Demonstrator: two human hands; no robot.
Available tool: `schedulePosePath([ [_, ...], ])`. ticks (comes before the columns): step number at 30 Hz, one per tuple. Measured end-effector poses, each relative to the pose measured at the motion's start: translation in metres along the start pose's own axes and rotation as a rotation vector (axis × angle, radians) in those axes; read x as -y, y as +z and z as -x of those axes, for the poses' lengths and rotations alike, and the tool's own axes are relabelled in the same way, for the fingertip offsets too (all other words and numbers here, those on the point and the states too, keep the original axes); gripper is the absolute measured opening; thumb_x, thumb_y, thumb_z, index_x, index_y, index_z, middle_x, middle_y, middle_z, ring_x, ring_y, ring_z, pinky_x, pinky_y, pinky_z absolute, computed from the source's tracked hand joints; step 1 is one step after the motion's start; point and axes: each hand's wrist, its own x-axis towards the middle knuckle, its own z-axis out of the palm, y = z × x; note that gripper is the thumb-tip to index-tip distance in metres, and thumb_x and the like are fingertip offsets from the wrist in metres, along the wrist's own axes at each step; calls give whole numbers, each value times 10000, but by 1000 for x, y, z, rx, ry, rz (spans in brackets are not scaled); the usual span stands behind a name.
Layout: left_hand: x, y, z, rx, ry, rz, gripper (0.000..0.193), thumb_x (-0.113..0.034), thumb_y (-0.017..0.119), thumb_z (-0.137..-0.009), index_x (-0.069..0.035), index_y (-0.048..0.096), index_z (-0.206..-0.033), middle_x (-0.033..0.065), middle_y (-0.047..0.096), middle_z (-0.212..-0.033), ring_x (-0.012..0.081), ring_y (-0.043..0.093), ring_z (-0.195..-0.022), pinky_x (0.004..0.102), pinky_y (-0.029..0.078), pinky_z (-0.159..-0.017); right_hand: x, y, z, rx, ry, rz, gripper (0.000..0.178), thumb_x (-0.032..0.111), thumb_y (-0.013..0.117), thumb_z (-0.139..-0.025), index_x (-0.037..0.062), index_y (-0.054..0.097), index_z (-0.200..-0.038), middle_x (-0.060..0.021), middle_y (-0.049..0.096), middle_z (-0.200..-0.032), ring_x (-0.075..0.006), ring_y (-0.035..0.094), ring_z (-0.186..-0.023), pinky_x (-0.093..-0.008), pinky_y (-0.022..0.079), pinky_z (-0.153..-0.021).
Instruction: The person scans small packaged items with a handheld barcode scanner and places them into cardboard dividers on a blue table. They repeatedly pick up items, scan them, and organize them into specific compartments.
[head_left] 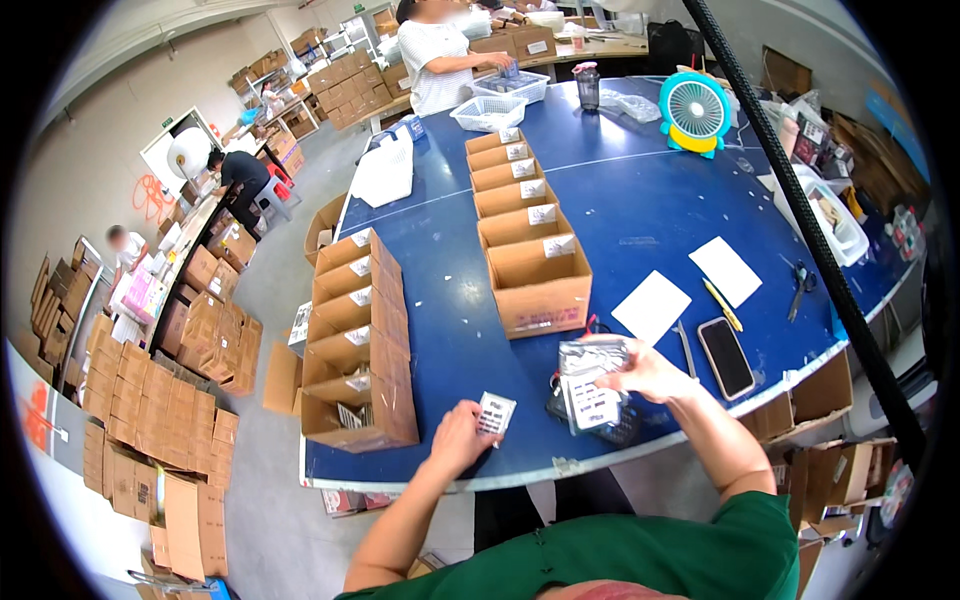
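Pinching a small flat packet [496, 417], the left hand [457, 440] has it by the near edge of the blue table [445, 300], white face dotted with dark marks! Over on the right, the right hand [648, 371] grips shiny plastic packaging [591, 403], its white front also dark-marked, near an open cardboard box [543, 305].

left fingers [473, 424] hold a packet [498, 413], right fingers [617, 380] a clear bag [588, 402].

Light is bright; the blue table [440, 250] shows faint glare; edges bend, corners black.
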Motion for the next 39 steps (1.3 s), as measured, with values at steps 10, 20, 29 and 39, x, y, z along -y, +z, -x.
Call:
schedulePosePath([
  [10,30,2,-21,-33,-160,-18,665,-315,924,-620,70,600,-1054,166,713,-826,256,700,-780,340,536,-752,-52,-31,-2,-214,-159,-184,595,78,750,-846,-3,492,-1376,-130,676,-1167,-201,677,-1045,-354,574,-900],
  [20,-3,-5,-27,-117,-95,-233,763,-362,895,-670,21,508,-1205,187,613,-1060,316,627,-990,380,509,-865,-58,-40,10,-300,-185,-210,648,56,748,-825,9,475,-1410,-97,662,-1206,-176,650,-1073,-341,541,-925],
  [29,-69,-75,-36,126,132,-127,228,-171,781,-817,5,664,-903,128,663,-1040,235,645,-940,327,503,-831,-61,-44,14,-332,-182,-359,756,123,822,-756,-44,452,-1393,-111,633,-1234,-179,617,-1113,-323,478,-988],
  [39,-177,-137,-210,516,432,-552,193,-61,510,-871,65,648,-922,262,671,-945,420,649,-881,472,519,-771,-74,-46,27,-515,-120,-443,862,147,880,-700,-55,428,-1405,-134,630,-1237,-212,632,-1106,-350,491,-982],
])
